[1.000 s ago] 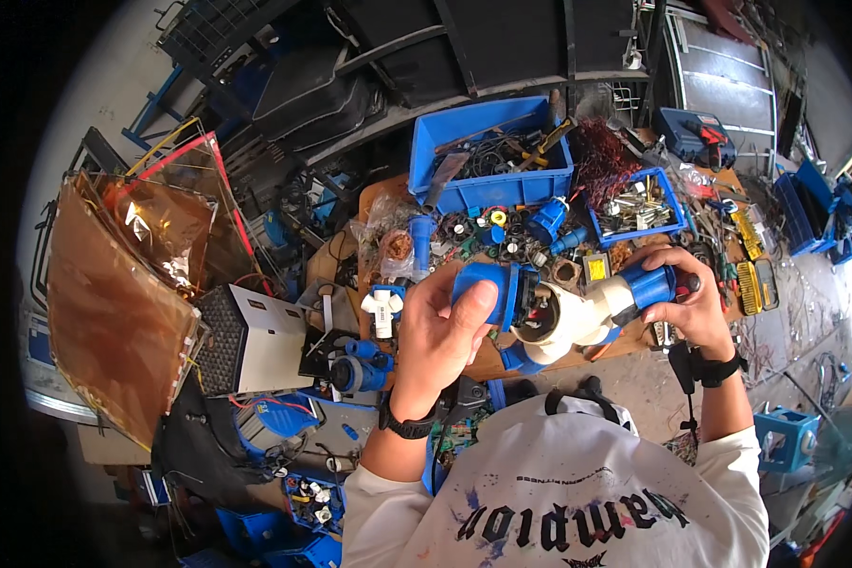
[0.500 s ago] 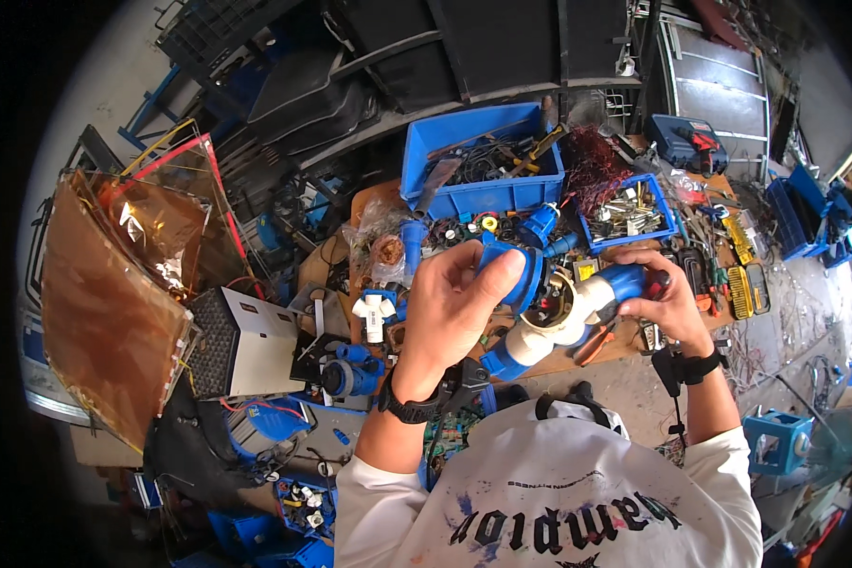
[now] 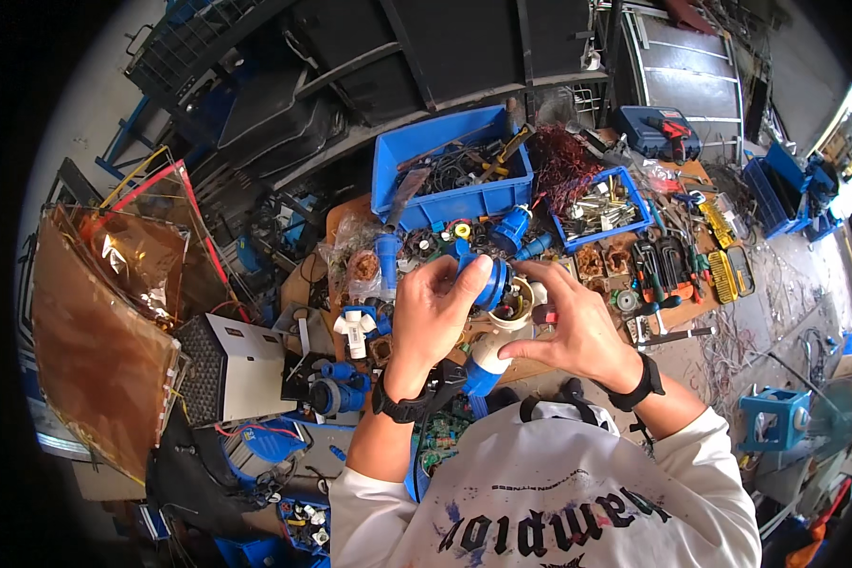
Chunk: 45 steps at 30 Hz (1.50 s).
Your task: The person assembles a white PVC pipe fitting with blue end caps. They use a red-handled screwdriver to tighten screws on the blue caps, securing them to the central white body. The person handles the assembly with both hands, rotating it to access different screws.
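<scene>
So, middle of the frame: my left hand (image 3: 433, 312) is wrapped around the blue plug (image 3: 491, 281), fingers curled over its top and thumb on the near side, squeezing it tight. Right under that is the white housing (image 3: 513, 317) (the open cream-coloured cup, with some bits showing inside), and my right hand (image 3: 577, 331) has it from the other side, index stretched along the top edge and thumb pressed against the lower white-and-blue end (image 3: 484, 364). So both hands are pinching the same assembly, held up just above the bench, a little below the blue bins.

Around it it's a mess. Big blue bin (image 3: 454, 170) full of cables and tools sits at upper centre, a smaller blue bin (image 3: 604, 204) of metal parts is just right of it, with a tangle of red wire (image 3: 563, 161) between them. A white tee fitting (image 3: 355, 329) lies left of my left hand, and a grey metal box (image 3: 232, 369) is further left. Pliers and screwdrivers (image 3: 658, 270) sit on the wooden board at right. Black watches on both wrists.
</scene>
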Tool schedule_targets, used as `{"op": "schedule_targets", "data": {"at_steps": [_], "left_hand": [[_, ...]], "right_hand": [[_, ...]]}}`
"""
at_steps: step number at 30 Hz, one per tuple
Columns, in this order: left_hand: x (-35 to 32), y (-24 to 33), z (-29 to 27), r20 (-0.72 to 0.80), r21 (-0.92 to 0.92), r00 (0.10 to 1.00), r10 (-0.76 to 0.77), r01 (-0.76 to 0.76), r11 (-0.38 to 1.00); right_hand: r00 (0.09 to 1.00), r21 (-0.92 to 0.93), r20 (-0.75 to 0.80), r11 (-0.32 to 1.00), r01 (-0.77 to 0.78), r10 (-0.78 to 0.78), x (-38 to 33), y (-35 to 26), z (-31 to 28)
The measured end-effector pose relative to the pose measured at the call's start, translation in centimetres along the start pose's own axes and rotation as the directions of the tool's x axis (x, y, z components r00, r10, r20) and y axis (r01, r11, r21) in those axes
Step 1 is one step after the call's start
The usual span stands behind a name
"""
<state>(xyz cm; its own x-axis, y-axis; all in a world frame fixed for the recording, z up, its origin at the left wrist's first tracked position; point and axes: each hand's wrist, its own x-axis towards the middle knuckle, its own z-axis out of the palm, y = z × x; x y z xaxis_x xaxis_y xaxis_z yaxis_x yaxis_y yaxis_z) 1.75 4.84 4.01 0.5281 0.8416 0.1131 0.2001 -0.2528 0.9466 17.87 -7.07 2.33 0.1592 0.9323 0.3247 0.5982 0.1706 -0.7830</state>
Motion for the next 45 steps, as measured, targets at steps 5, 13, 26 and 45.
{"op": "schedule_targets", "data": {"at_steps": [5,13,26,45], "left_hand": [[-0.4,0.4,-0.2,0.039,-0.115,0.996,-0.082,0.086,0.990],[-0.6,-0.5,-0.7,0.121,-0.288,0.993,0.006,0.030,0.957],[-0.3,-1.6,-0.3,0.377,-0.497,0.892,0.249,-0.032,0.867],[-0.7,2.1,2.3,0.390,-0.557,0.882,0.264,-0.002,0.831]], "right_hand": [[0.993,0.022,0.031,0.994,-0.110,0.109,-0.2,1.0,1.1],[1.000,0.208,0.004,0.978,-0.012,0.012,0.0,1.0,1.4],[0.997,0.284,0.062,0.959,0.025,-0.044,0.0,-0.3,0.2],[0.925,0.281,0.342,0.957,0.068,-0.166,-0.1,-0.1,-3.3]]}}
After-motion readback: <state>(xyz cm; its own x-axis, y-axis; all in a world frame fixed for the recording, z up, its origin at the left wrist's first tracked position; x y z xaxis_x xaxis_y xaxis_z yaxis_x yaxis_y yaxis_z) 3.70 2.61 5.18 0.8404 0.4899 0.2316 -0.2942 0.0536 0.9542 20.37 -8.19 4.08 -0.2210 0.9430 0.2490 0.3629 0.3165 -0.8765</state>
